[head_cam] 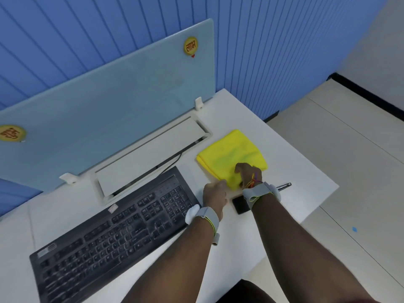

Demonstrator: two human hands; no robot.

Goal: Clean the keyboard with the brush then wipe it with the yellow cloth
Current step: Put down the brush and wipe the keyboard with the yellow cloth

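While both hands are reaching to the folded yellow cloth (232,157), the wiping step looks to be the one in hand. The right hand (249,174) is resting on the cloth's near corner with fingers curled down onto the fabric; whether they are pinching it cannot be told. The left hand (215,195) is touching the near-left edge of the cloth, fingers loosely together, holding nothing that shows. Just behind the right wrist a dark flat object (240,204) and a thin metal-tipped tool (284,186), possibly the brush, are lying on the desk (295,167). The keyboard (113,228) is sitting left of the left hand, close by its wrist, looking dusty.

To do this well, gather several layers at the corner under the right fingers, lifting the cloth as one pad, then sweeping along the key rows with light, even pressure while the left hand is steadying the keyboard.
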